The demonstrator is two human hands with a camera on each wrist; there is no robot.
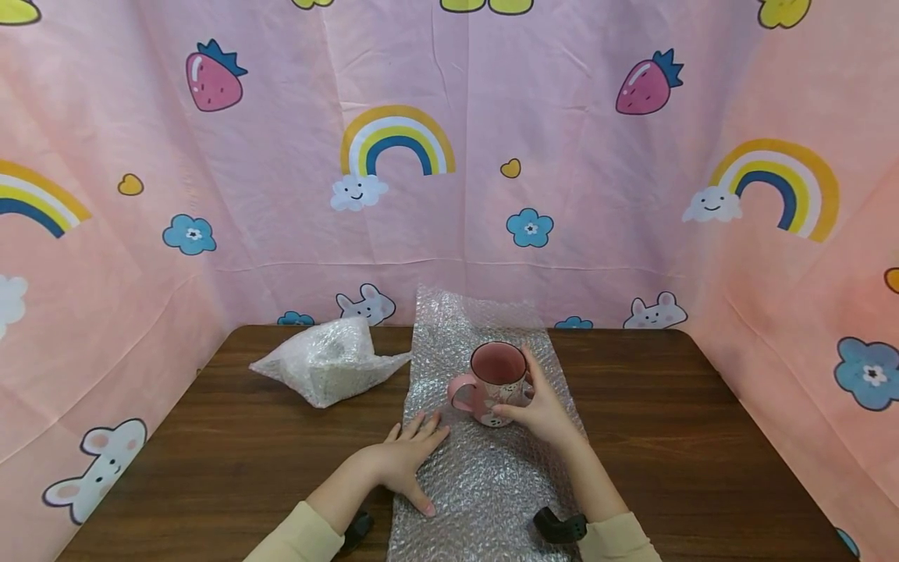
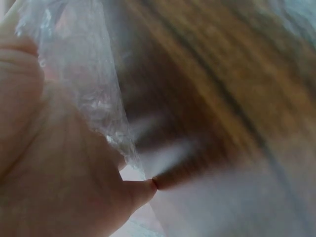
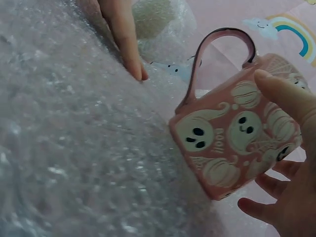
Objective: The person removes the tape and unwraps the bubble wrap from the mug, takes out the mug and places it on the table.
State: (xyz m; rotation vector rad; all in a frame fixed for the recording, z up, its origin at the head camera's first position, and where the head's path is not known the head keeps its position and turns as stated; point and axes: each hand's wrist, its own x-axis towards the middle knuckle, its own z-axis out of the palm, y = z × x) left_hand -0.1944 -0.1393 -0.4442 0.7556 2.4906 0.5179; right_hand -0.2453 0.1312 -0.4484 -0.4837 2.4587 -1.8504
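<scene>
A pink mug (image 1: 485, 396) with raised white ghosts and pumpkins stands over a long sheet of bubble wrap (image 1: 485, 484), its handle turned to the left. My right hand (image 1: 544, 414) grips the mug's body from the right, thumb on the near side and fingers round the far side. In the right wrist view the mug (image 3: 232, 138) shows its decorated wall between thumb and fingers. My left hand (image 1: 403, 466) lies flat with fingers spread over the left edge of the sheet, left of the mug. The left wrist view shows its palm (image 2: 64, 163) beside the wrap's edge.
A bundle (image 1: 330, 363) in bubble wrap, its contents blurred, lies at the back left of the brown wooden table (image 1: 653, 437). A pink printed cloth (image 1: 562, 195) encloses the back and sides. Black wrist devices (image 1: 558, 527) sit near the sleeves.
</scene>
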